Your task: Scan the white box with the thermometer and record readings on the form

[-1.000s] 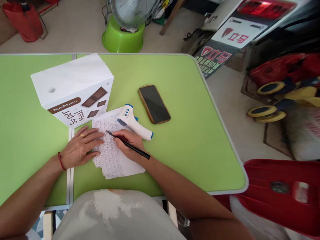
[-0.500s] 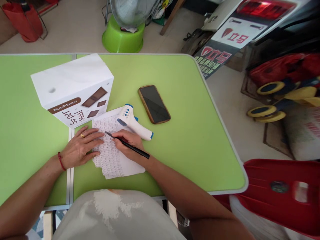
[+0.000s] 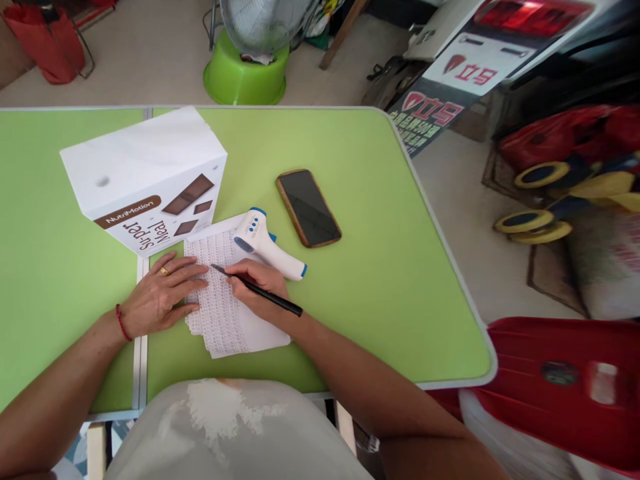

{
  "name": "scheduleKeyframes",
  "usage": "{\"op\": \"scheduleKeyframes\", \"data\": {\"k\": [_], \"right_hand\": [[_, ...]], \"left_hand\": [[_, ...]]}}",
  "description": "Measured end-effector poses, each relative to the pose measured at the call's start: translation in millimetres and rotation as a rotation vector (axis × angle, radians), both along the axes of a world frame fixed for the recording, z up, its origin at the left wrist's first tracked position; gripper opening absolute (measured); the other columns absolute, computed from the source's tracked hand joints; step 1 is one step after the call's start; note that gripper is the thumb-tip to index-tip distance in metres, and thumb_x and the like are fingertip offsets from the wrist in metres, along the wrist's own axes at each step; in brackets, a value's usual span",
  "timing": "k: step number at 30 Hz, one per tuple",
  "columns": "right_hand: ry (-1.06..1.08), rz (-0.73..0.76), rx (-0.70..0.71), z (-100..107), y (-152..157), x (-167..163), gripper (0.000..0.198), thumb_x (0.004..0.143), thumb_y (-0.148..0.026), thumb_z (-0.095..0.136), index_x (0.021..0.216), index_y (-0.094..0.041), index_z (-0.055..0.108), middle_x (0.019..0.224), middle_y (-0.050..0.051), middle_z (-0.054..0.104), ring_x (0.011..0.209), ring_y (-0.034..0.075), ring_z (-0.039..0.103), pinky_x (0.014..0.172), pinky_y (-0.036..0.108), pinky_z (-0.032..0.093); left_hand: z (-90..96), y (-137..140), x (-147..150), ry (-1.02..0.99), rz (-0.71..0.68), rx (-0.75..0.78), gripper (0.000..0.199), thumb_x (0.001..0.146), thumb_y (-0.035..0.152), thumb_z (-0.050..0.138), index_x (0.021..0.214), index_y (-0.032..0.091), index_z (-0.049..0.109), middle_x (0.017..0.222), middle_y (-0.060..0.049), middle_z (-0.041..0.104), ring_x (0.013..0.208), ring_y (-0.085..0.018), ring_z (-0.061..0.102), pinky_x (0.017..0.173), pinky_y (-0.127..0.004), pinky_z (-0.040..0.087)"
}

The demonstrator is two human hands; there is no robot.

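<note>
Sheets of paper (image 3: 225,327) densely covered with handwriting lie on the green table in front of me. My left hand (image 3: 163,292) rests flat with its fingers spread, the fingertips on the left edge of the paper. In my right hand (image 3: 260,290) is a black pen (image 3: 267,295), pinched between thumb and fingers, its tip at the written lines near the left fingertips. A white and blue infrared thermometer (image 3: 270,247) lies across the paper's upper right part, just above my right hand.
A white NutriMotion box (image 3: 145,173) stands behind my left hand. Right of the thermometer lies a smartphone (image 3: 310,208) in a brown case. The green table (image 3: 390,287) has a metal seam at left. A red plastic chair (image 3: 565,380) stands at the right, a fan (image 3: 265,23) beyond the far edge.
My right hand and the pen have shifted very slightly to the right. My left hand, the paper and the thermometer stay where they were.
</note>
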State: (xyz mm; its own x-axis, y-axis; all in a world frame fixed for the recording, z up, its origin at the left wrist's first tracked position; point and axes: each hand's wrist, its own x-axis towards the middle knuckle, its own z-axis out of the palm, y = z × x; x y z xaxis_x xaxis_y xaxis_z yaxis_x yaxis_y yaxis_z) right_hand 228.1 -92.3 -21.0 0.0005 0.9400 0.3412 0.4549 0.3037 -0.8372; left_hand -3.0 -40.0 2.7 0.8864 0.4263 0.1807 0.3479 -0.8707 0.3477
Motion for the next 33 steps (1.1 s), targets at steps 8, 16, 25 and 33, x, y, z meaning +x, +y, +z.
{"op": "scheduleKeyframes", "data": {"k": [8,16,25,33], "right_hand": [[0.007,-0.021,-0.001,-2.0,-0.4,-0.2,0.013,0.08,-0.017,0.057,0.084,-0.022,0.068,0.075,0.0,0.073,0.063,0.012,0.066,0.059,0.023,0.054],[-0.001,-0.03,-0.009,-1.3,-0.2,-0.5,0.013,0.08,-0.017,0.056,0.086,-0.022,0.067,0.078,0.0,0.073,0.066,0.013,0.066,0.063,0.025,0.056],[0.011,-0.023,-0.023,-0.7,-0.3,0.5,0.013,0.078,-0.016,0.055,0.08,-0.023,0.066,0.071,-0.001,0.07,0.062,0.012,0.065,0.059,0.024,0.054],[0.01,-0.051,-0.045,-2.7,-0.7,0.5,0.013,0.079,-0.018,0.056,0.084,-0.023,0.067,0.076,0.0,0.071,0.065,0.013,0.065,0.062,0.026,0.054]], "left_hand": [[-0.1,0.1,-0.4,0.0,0.003,-0.003,0.034,0.099,0.041,0.046,0.122,0.019,0.059,0.138,-0.008,0.056,0.134,-0.028,0.043,0.114,-0.052,0.028],[-0.4,0.2,-0.4,0.005,0.003,-0.003,0.035,0.099,0.042,0.045,0.122,0.019,0.06,0.137,-0.009,0.057,0.133,-0.028,0.044,0.114,-0.053,0.028],[-0.3,0.0,-0.3,0.011,0.009,-0.027,0.035,0.098,0.042,0.047,0.122,0.02,0.06,0.138,-0.009,0.057,0.133,-0.028,0.044,0.114,-0.053,0.028],[-0.1,0.2,0.2,-0.017,-0.001,-0.012,0.034,0.099,0.041,0.047,0.122,0.018,0.059,0.138,-0.009,0.057,0.132,-0.029,0.045,0.112,-0.053,0.03]]}}
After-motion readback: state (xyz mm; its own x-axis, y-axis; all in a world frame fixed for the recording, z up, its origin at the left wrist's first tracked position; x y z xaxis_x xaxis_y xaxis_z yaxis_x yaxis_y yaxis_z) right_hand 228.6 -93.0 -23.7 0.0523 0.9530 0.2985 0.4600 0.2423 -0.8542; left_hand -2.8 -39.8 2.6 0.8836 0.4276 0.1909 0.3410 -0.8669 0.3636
